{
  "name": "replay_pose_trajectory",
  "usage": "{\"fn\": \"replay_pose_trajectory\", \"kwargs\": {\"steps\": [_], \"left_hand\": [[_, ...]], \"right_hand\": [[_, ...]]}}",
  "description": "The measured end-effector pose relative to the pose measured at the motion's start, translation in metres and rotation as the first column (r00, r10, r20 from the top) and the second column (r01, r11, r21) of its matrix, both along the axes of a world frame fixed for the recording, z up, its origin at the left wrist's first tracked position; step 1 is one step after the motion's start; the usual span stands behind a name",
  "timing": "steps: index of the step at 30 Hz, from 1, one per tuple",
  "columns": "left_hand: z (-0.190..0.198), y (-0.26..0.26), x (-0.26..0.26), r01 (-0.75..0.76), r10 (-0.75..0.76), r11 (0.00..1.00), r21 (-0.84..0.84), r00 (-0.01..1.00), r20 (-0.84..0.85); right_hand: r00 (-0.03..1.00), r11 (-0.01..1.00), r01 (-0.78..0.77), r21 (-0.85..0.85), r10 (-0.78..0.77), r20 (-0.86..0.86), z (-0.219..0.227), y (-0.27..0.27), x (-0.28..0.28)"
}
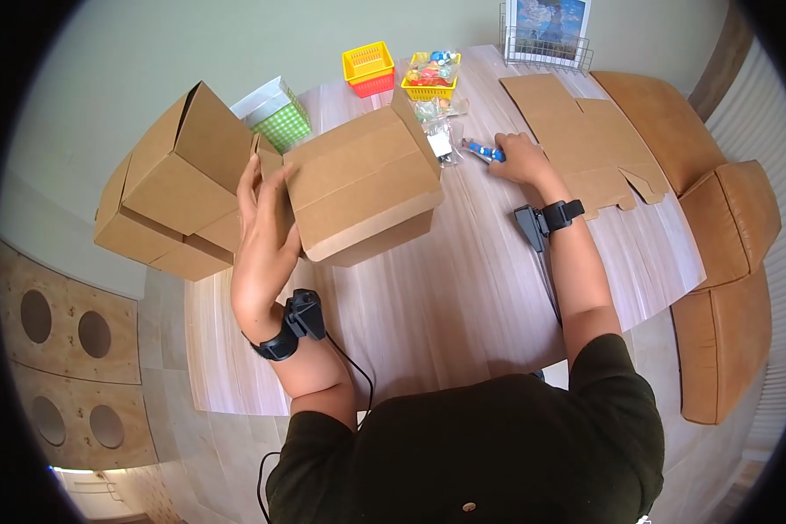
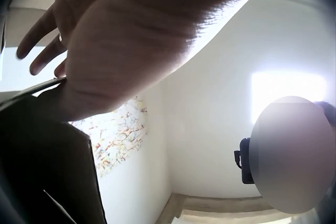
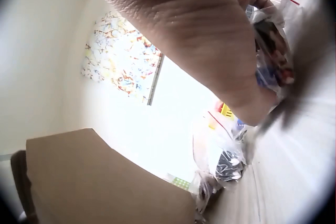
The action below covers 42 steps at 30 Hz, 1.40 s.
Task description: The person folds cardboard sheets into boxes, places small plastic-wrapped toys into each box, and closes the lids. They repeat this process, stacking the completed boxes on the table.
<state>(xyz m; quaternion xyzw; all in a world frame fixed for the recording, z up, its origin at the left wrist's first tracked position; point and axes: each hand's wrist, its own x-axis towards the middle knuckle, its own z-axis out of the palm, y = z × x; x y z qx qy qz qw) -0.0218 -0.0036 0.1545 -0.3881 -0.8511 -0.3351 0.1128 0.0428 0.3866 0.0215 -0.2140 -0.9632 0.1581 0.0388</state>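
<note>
A cardboard box stands near the middle of the table, its flaps up at the far right. My left hand holds the box's left side, thumb against its edge; in the left wrist view the hand lies over a dark box edge. My right hand pinches a small clear bag with blue items just above or on the table; the right wrist view shows the bag beside the hand.
Another open box stands at the left, a green checked box behind. Yellow baskets and clear bags are at the back. Flattened cardboard lies right, near a wire rack. Brown chairs adjoin the table.
</note>
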Motion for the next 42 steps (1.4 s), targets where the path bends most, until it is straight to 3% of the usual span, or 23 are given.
{"fn": "replay_pose_trajectory", "kwargs": {"steps": [4, 7, 8, 11, 14, 15, 18, 19, 21, 22, 25, 29, 35, 41, 42], "left_hand": [[-0.004, -0.008, -0.01, 0.014, -0.053, 0.985, -0.169, 0.972, -0.229], [0.002, -0.004, -0.012, 0.017, -0.017, 1.0, -0.002, 0.985, -0.172], [0.004, -0.004, -0.009, -0.006, 0.01, 1.0, 0.024, 0.983, -0.185], [0.011, 0.001, 0.001, -0.089, 0.11, 0.988, 0.124, 0.979, -0.172], [0.009, 0.005, 0.003, -0.167, 0.21, 0.933, 0.319, 0.972, -0.107], [0.008, 0.007, 0.002, -0.187, 0.231, 0.917, 0.354, 0.969, -0.088], [0.005, 0.01, -0.001, -0.219, 0.259, 0.874, 0.434, 0.965, -0.036], [0.003, 0.011, -0.002, -0.214, 0.25, 0.866, 0.452, 0.968, -0.021], [0.0, 0.012, -0.004, -0.191, 0.215, 0.865, 0.464, 0.977, 0.002], [-0.002, 0.012, -0.005, -0.172, 0.189, 0.871, 0.46, 0.982, 0.009], [-0.007, 0.015, -0.01, -0.142, 0.145, 0.885, 0.444, 0.989, 0.027], [-0.008, 0.022, -0.015, -0.17, 0.159, 0.882, 0.439, 0.985, 0.061], [-0.01, 0.029, -0.015, -0.15, 0.155, 0.877, 0.456, 0.988, 0.027], [-0.012, 0.031, -0.018, -0.076, 0.074, 0.88, 0.468, 0.997, 0.024], [-0.016, 0.031, -0.021, -0.047, 0.05, 0.895, 0.443, 0.999, 0.005]], "right_hand": [[0.98, 0.974, -0.063, -0.216, 0.019, -0.2, 0.008, 0.007, 0.004], [0.849, 0.902, -0.113, -0.416, -0.13, -0.512, 0.012, 0.012, 0.0], [0.81, 0.917, -0.138, -0.373, -0.112, -0.575, 0.028, 0.01, 0.003], [0.464, 0.877, -0.321, -0.359, -0.185, -0.866, 0.072, -0.025, 0.018], [0.022, 0.804, -0.58, -0.132, -0.147, -0.989, 0.113, -0.081, 0.043], [0.063, 0.754, -0.642, -0.141, -0.131, -0.989, 0.114, -0.096, 0.056], [0.044, 0.733, -0.674, 0.095, 0.168, -0.985, 0.117, -0.128, 0.075], [0.044, 0.733, -0.634, 0.247, 0.353, -0.934, 0.12, -0.135, 0.074], [0.012, 0.621, -0.557, 0.551, 0.67, -0.742, 0.125, -0.15, 0.071], [0.02, 0.593, -0.605, 0.532, 0.68, -0.733, 0.116, -0.157, 0.064], [0.354, 0.65, -0.647, 0.398, 0.719, -0.598, 0.108, -0.165, 0.057], [0.603, 0.756, -0.582, 0.301, 0.649, -0.464, 0.095, -0.16, 0.056], [0.605, 0.782, -0.587, 0.21, 0.596, -0.529, 0.093, -0.158, 0.057], [0.427, 0.756, -0.617, 0.218, 0.555, -0.714, 0.113, -0.155, 0.064], [0.388, 0.768, -0.571, 0.29, 0.564, -0.729, 0.116, -0.154, 0.064]]}}
